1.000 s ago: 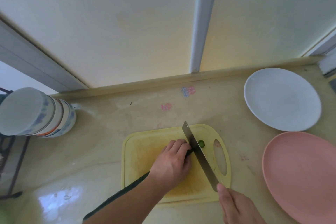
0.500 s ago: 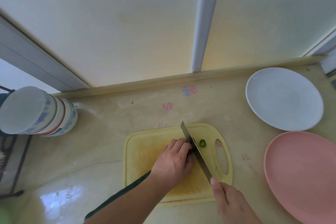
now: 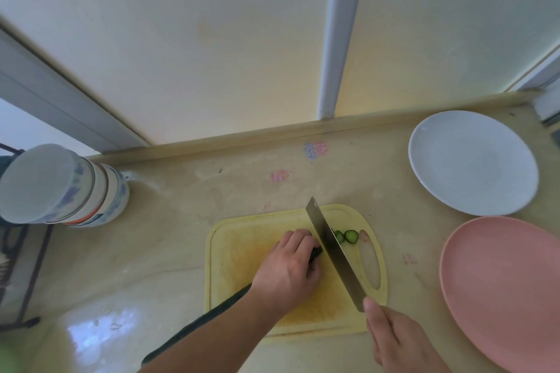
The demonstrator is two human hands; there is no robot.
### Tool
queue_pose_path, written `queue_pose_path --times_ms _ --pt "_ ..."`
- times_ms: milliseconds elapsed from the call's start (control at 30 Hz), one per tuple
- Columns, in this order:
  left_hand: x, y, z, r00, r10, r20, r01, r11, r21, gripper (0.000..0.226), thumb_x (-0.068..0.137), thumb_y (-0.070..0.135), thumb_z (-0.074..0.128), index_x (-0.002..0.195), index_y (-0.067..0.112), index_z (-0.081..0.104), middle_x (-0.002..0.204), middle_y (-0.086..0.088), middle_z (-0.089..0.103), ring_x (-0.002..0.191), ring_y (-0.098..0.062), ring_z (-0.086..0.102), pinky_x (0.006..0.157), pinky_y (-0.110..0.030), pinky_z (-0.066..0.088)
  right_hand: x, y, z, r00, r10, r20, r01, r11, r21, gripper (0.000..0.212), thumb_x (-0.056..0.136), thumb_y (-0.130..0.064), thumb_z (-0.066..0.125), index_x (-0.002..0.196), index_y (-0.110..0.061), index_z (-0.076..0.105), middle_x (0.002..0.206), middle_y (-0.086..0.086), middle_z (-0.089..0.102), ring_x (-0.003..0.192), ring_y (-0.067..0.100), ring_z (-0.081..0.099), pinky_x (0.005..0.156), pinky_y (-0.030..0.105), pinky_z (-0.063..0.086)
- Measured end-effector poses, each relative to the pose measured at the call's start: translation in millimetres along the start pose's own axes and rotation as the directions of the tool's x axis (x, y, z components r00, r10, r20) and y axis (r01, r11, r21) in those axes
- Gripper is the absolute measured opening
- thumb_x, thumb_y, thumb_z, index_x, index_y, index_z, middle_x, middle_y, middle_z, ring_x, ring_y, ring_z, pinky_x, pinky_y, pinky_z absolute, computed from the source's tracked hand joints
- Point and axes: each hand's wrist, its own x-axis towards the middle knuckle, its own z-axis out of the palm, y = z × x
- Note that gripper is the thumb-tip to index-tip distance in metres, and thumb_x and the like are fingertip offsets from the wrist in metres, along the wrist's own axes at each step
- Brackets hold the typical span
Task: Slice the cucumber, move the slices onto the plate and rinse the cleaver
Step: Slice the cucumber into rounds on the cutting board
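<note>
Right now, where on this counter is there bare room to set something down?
Bare counter lies between the bowl stack and the cutting board, and behind the board toward the wall. Both plates, white and pink, are bare. The board's right half is crowded: left hand, cleaver, slices.

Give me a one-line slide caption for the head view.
Left hand steadies the cucumber on the yellow board while the right hand slices with the cleaver.

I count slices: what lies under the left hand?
The left hand holds down the dark cucumber on the yellow board. Only its cut end shows; the part beneath the hand is covered.
</note>
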Motion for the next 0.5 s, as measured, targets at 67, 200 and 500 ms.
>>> queue_pose_path --times_ms 67,200,500 --pt "0 0 0 1.000 -0.007 0.001 0.007 1.000 0.000 0.023 0.087 0.021 0.054 0.107 0.013 0.062 0.109 0.002 0.061 0.098 -0.014 0.058 0.081 -0.029 0.056 -4 -2 6 1.000 0.001 0.023 -0.001 1.000 -0.007 0.056 0.088 -0.060 0.031 0.055 -0.016 0.044 0.045 0.001 0.045 0.045 0.005 0.045 0.059 0.034 0.043" --pt "0 -2 1 1.000 -0.006 -0.001 0.006 1.000 0.001 0.022 0.086 0.019 0.056 0.105 0.012 0.063 0.108 0.002 0.060 0.098 -0.014 0.057 0.081 -0.028 0.055 -7 -1 12 0.996 0.002 -0.085 0.003 0.998 0.067 0.089 0.053 -0.102 0.015 0.048 -0.018 0.044 0.040 0.002 0.045 0.039 0.013 0.043 0.052 0.029 0.035" --pt "0 -3 3 1.000 0.002 0.003 -0.002 1.000 -0.004 0.021 0.086 0.017 0.056 0.104 0.010 0.063 0.109 -0.001 0.061 0.097 -0.018 0.059 0.079 -0.032 0.056 5 -7 13 1.000 0.017 0.020 -0.015 0.996 -0.083 0.058 0.086 -0.061 0.023 0.064 -0.015 0.052 0.057 0.001 0.052 0.062 0.009 0.056 0.063 0.020 0.042"
